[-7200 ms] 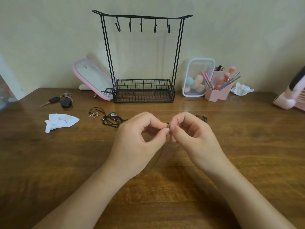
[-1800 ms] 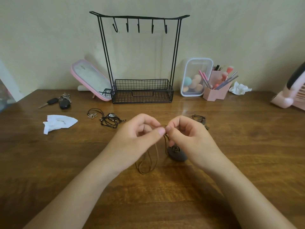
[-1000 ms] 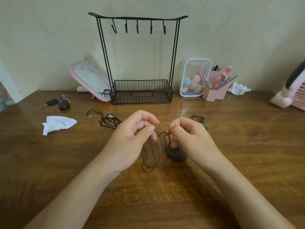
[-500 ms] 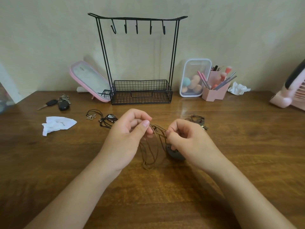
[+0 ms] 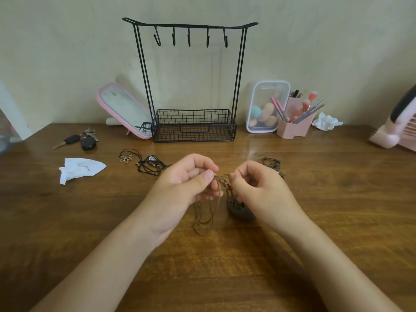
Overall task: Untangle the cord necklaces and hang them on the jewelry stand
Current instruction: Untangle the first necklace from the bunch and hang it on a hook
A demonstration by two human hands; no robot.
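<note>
Brown wood tabletop, pale wall behind. Jewelry stand far centre against the wall. Left hand and right hand are near centre, fingers of both pinching the brown cord necklace. Its loops hang to the tabletop, dark pendant just under the right hand. Black cord tangle lies far left of the hands, another brown cord bunch far right. Keys and tissue left, pink mirror beside the stand, sponge box and brush holder right.
</note>
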